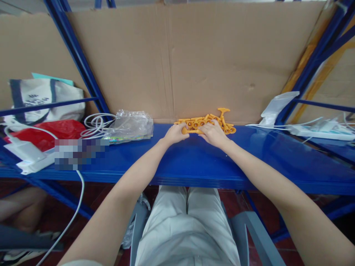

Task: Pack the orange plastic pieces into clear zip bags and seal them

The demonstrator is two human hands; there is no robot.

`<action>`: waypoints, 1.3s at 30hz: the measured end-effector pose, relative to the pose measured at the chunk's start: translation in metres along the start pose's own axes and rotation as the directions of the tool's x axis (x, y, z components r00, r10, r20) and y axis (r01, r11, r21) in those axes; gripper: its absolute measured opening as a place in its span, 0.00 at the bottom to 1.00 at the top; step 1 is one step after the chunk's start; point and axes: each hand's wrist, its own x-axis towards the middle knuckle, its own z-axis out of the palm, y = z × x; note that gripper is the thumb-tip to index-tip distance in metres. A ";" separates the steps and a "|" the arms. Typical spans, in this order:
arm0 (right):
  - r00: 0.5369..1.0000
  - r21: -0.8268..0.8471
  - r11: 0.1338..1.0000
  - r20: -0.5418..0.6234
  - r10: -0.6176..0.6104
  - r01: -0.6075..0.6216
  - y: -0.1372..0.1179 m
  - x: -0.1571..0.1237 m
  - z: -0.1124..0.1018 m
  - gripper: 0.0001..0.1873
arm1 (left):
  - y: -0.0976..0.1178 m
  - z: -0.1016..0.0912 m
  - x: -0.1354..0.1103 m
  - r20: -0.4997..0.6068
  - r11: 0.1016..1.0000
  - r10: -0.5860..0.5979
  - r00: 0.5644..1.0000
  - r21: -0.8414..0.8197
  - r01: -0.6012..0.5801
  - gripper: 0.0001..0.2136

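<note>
A pile of orange plastic pieces point(226, 125) with round cup-shaped ends and thin stems lies on the blue shelf by the cardboard wall. One orange plastic piece point(192, 131) stretches sideways in front of the pile, between my hands. Its left end is pinched by my left hand point(176, 134), thumb toward me. Around its right end close the fingers of my right hand point(213, 133), which partly hide the pile behind. A T-shaped orange piece point(223, 110) sticks up at the pile's back right.
Left of the pile are clear plastic bags point(133, 125), a coiled white cable point(95, 123), a red bag point(59, 131) and a white power strip point(36, 162). Cardboard point(210, 62) closes the back. White cables and a power strip point(321, 132) lie at right. Another person's leg point(24, 207) shows lower left.
</note>
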 end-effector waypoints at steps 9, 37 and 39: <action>0.998 0.111 0.993 0.049 0.039 -0.044 0.007 0.000 0.001 0.13 | 0.003 0.000 0.000 -0.038 0.997 0.049 0.998 0.069 -0.046 0.15; 0.945 0.612 0.727 0.122 0.302 -0.311 0.009 0.001 0.003 0.09 | 0.009 -0.004 -0.004 -0.035 0.991 0.117 0.992 0.076 -0.114 0.22; 0.927 0.595 0.737 0.040 0.372 -0.321 0.016 0.002 0.003 0.09 | 0.005 -0.002 -0.003 -0.082 0.994 0.109 0.991 -0.003 -0.109 0.29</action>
